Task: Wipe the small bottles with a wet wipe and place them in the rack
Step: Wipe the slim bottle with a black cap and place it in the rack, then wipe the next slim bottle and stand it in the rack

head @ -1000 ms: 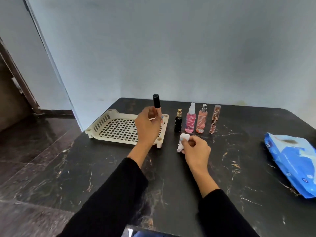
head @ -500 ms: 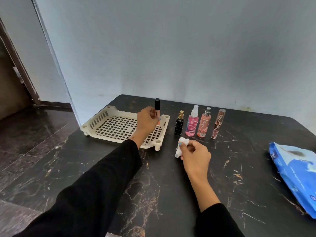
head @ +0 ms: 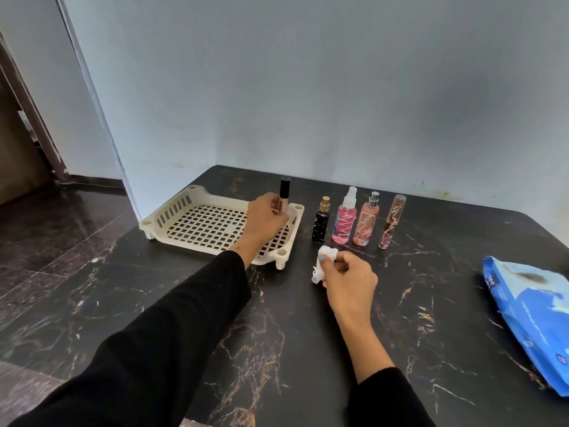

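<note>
My left hand (head: 265, 221) grips a slim black-capped bottle (head: 284, 195), upright over the right end of the cream plastic rack (head: 197, 224); whether its base touches the grid is hidden by the hand. My right hand (head: 349, 280) pinches a crumpled white wet wipe (head: 323, 263) just above the table, right of the rack's front corner. Behind it stand several small bottles in a row: a black one with a gold cap (head: 321, 224), a pink spray bottle (head: 345, 217), an orange spray bottle (head: 367, 220) and a thin brown tube (head: 392, 221).
A blue wet-wipe pack (head: 529, 318) lies at the right edge of the black marble table (head: 277, 349). A pale wall rises right behind the bottles. The table's left edge drops to a dark floor (head: 46, 241).
My left hand has carried the black-capped bottle down and left, from above the rack's right rim to low over the rack. My right hand has stayed put with the wipe.
</note>
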